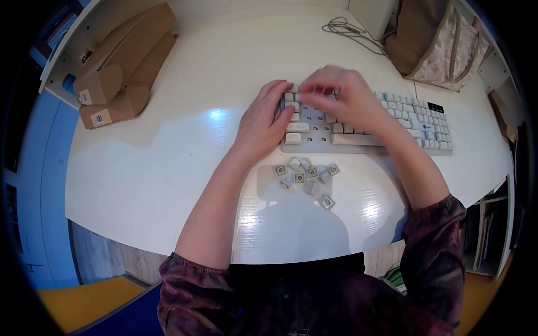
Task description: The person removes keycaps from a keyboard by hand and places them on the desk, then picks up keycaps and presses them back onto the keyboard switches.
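A white keyboard lies on the desk, with bare switch sockets showing in its left part where keycaps are off. My left hand grips the keyboard's left end, its fingers at the upper corner and its thumb over the left keys. Above the upper-left keys, my right hand is closed in a pinch. Its fingertips are slightly blurred, and anything between them cannot be made out. Several loose keycaps lie scattered on the desk in front of the keyboard, some with their undersides up.
Brown cardboard packaging stands at the desk's back left. A thin dark cable is coiled at the back, beside a brown patterned bag on the right. The white desk has a curved front edge close to my body.
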The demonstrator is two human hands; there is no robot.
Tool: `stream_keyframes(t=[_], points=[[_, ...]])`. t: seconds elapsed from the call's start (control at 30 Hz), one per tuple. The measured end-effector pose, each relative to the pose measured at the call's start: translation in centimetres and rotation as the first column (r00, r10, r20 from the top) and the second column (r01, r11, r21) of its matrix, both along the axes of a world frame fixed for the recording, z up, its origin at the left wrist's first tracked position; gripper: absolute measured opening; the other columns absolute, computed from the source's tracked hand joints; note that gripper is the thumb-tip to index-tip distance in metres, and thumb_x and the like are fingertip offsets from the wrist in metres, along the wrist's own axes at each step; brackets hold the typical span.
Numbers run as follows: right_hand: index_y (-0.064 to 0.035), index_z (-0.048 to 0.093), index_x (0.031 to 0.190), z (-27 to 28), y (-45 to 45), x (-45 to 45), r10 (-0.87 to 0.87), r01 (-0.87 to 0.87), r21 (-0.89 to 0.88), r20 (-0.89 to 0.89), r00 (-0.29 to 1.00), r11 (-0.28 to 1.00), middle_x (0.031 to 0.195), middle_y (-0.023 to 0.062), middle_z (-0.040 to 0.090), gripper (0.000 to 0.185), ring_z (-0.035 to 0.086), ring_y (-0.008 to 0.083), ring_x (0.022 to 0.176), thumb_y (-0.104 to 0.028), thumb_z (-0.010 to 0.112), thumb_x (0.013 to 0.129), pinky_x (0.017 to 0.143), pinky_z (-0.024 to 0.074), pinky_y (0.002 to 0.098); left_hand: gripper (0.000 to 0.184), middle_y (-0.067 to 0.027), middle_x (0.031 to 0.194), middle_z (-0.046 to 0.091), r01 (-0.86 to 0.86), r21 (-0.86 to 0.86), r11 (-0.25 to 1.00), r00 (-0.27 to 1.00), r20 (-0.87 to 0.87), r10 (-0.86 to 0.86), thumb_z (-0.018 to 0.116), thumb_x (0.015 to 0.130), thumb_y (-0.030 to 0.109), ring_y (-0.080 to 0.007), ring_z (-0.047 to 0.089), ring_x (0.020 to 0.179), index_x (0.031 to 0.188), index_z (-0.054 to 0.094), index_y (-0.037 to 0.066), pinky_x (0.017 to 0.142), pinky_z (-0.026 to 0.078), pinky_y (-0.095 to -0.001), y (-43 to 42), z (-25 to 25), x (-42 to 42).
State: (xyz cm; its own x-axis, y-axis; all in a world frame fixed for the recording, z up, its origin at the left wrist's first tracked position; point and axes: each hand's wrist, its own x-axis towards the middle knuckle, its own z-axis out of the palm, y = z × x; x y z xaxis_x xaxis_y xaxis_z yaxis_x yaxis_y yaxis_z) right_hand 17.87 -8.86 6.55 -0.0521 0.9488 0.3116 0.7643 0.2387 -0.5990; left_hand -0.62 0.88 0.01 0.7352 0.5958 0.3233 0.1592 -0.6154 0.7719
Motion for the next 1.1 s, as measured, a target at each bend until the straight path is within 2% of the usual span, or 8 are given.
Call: stream_keyframes(t=[0.07,0.27,0.47,0.57,0.67,0.77,0.87,1.1], points=[[-0.0071,0.072,0.098,-2.0,1.1,2.2,-0.203,0.185,0.173,0.092,0.975,0.967,0.093,0.0066,0.070,0.022,0.062,0.0253,0.094,-0.025,0.070,0.085,0.079,0.0517,0.0370,0.042,-0.0123,0.142,0.047,-0.011,-0.001,1.000,1.000,-0.016,0.011,0.056,0.097,0.017,-0.0277,0.048,0.131,0.137,0.047,0.006,0.109,0.039,-0.0357,-0.1,0.1,0.1],[-0.0066,0.073,0.096,-3.8,1.5,1.9,-0.081,0.059,0.174,0.124,0.989,0.983,0.101,0.0056,0.069,0.022,0.058,0.0276,0.101,-0.025,0.069,0.085,0.088,0.0486,0.0383,0.041,-0.0120,0.142,0.047,-0.004,0.012,1.000,1.000,0.008,0.004,0.055,0.097,0.015,-0.0273,0.048,0.132,0.136,0.048,0.006,0.110,0.038,-0.0352,-0.2,0.3,-0.1],[-0.0084,0.072,0.095,-3.6,1.0,0.0,-0.215,0.098,0.279,0.428,0.878,0.955,0.099,0.0049,0.066,0.022,0.057,0.0270,0.104,-0.027,0.071,0.083,0.087,0.0479,0.0393,0.040,-0.0114,0.142,0.047,-0.002,-0.002,1.000,1.000,0.014,0.002,0.055,0.097,0.015,-0.0273,0.048,0.132,0.136,0.048,0.006,0.110,0.038,-0.0351,-0.3,0.2,0.1],[-0.0083,0.071,0.094,-3.2,1.1,1.2,-0.237,0.131,0.288,0.374,0.897,0.949,0.098,0.0046,0.066,0.025,0.058,0.0253,0.102,-0.031,0.071,0.084,0.085,0.0488,0.0386,0.040,-0.0112,0.142,0.047,0.001,0.001,1.000,1.000,0.012,-0.001,0.055,0.097,0.015,-0.0274,0.048,0.131,0.135,0.048,0.006,0.109,0.038,-0.0353,-0.3,0.4,0.0],[-0.0086,0.072,0.097,-3.0,1.0,2.5,-0.283,0.279,0.054,0.231,0.931,0.959,0.100,0.0054,0.067,0.030,0.060,0.0244,0.099,-0.035,0.069,0.086,0.084,0.0499,0.0371,0.040,-0.0113,0.141,0.047,-0.011,0.006,1.000,1.000,0.005,0.011,0.055,0.097,0.016,-0.0275,0.048,0.131,0.135,0.049,0.006,0.109,0.039,-0.0355,-0.3,0.2,0.0],[-0.0092,0.073,0.100,-2.6,1.4,3.1,-0.306,0.293,-0.294,0.003,0.952,0.910,0.100,0.0071,0.068,0.032,0.062,0.0243,0.097,-0.038,0.068,0.087,0.083,0.0511,0.0356,0.040,-0.0117,0.141,0.047,-0.016,0.031,0.999,1.000,0.000,0.016,0.055,0.097,0.017,-0.0280,0.048,0.131,0.135,0.049,0.006,0.109,0.039,-0.0356,-0.2,0.1,0.0],[-0.0100,0.074,0.100,-3.8,1.6,4.1,-0.231,0.218,-0.177,-0.055,0.971,0.960,0.099,0.0081,0.070,0.030,0.063,0.0247,0.094,-0.037,0.067,0.088,0.083,0.0519,0.0352,0.039,-0.0122,0.142,0.046,-0.017,0.024,1.000,1.000,-0.002,0.017,0.055,0.097,0.019,-0.0285,0.048,0.131,0.134,0.050,0.006,0.109,0.039,-0.0357,-0.2,0.0,0.1],[-0.0059,0.073,0.089,-4.1,0.9,2.5,-0.241,0.110,0.331,0.385,0.891,0.937,0.091,0.0064,0.066,0.022,0.061,0.0241,0.090,-0.027,0.070,0.084,0.076,0.0519,0.0359,0.040,-0.0126,0.142,0.047,-0.029,0.059,0.998,0.999,-0.021,0.030,0.055,0.097,0.018,-0.0285,0.050,0.130,0.134,0.051,0.006,0.107,0.041,-0.0359,-0.3,0.3,0.0]])
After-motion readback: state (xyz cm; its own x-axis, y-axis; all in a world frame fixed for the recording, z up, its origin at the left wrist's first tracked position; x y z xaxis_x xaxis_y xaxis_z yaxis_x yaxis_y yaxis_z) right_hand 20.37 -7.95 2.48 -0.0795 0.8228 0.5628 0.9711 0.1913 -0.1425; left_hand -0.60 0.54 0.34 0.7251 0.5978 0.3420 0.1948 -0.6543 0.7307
